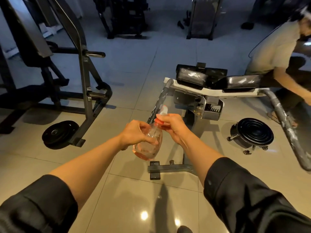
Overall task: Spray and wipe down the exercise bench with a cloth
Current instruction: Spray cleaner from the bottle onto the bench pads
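I hold a clear spray bottle with a red collar and white nozzle in front of me, tilted. My left hand wraps its clear body. At the bottle's top, my right hand grips the red collar and spray head. Just beyond the bottle stands the exercise bench, with two black pads on a grey frame and long taped handles. No cloth is in view.
A black weight machine stands at left with a weight plate leaning at its foot. A black wheeled stool sits right of the bench. Another person bends over the bench's far right end. More machines stand at the back.
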Motion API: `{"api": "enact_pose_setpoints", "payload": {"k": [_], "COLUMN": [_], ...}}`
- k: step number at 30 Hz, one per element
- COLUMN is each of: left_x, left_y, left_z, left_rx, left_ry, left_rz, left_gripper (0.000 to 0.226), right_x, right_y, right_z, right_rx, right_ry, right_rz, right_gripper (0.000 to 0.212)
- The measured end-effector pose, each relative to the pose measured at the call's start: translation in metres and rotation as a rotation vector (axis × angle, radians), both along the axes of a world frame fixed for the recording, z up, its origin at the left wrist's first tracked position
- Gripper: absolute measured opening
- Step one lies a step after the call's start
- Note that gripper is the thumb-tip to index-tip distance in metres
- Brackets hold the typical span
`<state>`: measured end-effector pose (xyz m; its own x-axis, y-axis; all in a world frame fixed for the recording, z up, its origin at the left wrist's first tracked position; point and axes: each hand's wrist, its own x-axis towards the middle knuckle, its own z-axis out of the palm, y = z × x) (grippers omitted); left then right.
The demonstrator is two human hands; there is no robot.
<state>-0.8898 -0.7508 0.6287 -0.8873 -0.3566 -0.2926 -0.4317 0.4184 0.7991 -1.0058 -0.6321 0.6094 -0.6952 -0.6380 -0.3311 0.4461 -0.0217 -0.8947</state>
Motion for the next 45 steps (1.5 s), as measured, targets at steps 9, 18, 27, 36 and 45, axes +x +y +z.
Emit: {"api": "enact_pose_setpoints", "payload": {"k": [9,18,27,36,45], "left_x": [-0.077,-0.117,-0.142,-0.194,-0.227], "left_y": [0.022,0.044,0.066,0.127,0.179], "left_z": [0.027,0.027,0.02,0.026,0.024], "left_rx": [-0.005,0.041,0.039,0.044,0.048], "left_ry": [0.097,0.081,0.042,0.043,0.038], "left_rz": [-0.064,-0.135,-0.142,-0.268,-0.352], "left_gripper": [0.048,0.041,0.042,0.045,0.044], "right_x": [-0.066,-0.103,-0.122,-0.15,-0.175], "right_y": [0.033,0.058,0.083,0.159,0.213], "right_z": [0.032,0.031,0.026,0.03,0.03], "right_rx": [-0.01,-0.004,0.028,-0.054,-0.011], "right_ry": [0.106,0.081,0.061,0.041,0.108], "right_rz": [-0.11,-0.122,-0.17,-0.31,-0.404], "right_gripper": [0.014,0.008,0.013,0.005,0.011]}}
